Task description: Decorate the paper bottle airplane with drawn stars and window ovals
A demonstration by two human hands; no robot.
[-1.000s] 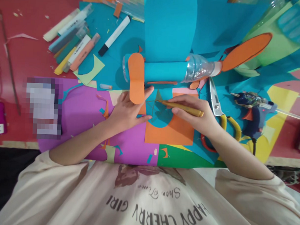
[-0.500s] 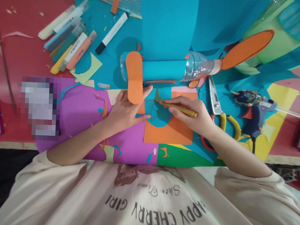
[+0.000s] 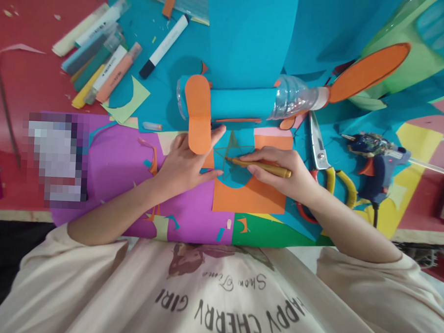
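My right hand (image 3: 280,171) is closed around a yellow marker (image 3: 268,168), its tip touching a drawn star outline on the round blue paper piece (image 3: 239,177). The star's upper point is coloured in. Under that piece lies an orange sheet (image 3: 250,199). My left hand (image 3: 187,162) rests with fingers spread at the blue piece's left edge. A rounded orange paper strip (image 3: 199,116) hangs over part of the left hand's fingers; it belongs to a plastic bottle (image 3: 296,97) wrapped in blue paper, lying just beyond both hands.
Scissors (image 3: 320,151) and a glue gun (image 3: 380,168) lie to the right. Several markers (image 3: 101,55) are bunched at the upper left, near a black-capped marker (image 3: 164,46). Paper scraps litter a purple sheet (image 3: 123,157). A green sheet (image 3: 278,233) lies at the front.
The marker's tip has shifted slightly left and down along the star, from its upper point toward its centre. My left hand stays in place.
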